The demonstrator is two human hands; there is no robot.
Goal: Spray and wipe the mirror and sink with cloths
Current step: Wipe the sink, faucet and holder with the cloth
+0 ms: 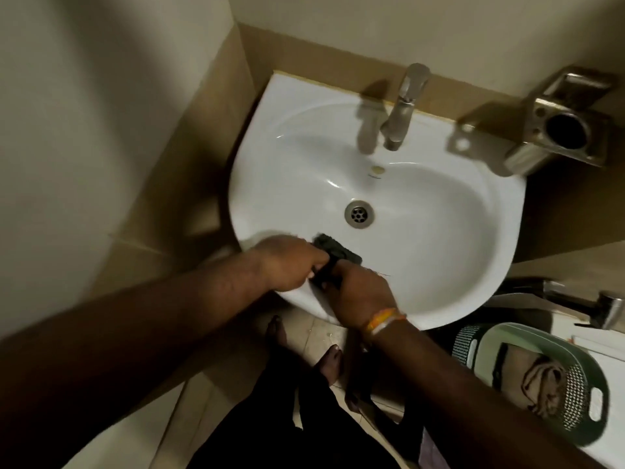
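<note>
Both forearms, then my left hand (287, 262) and right hand (358, 292), fingers curled, gripping one dark folded cloth (333, 253) on the glossy white ceramic sink (439, 248) near rim: sink wiping underway, mirror unseen.

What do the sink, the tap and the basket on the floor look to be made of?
Sink: glossy white glazed ceramic, judging by sharp highlights. Tap: brushed or satin metal with soft grey reflections. Basket: likely moulded plastic, pale green, matte, perforated walls with cut-out handle.
</note>
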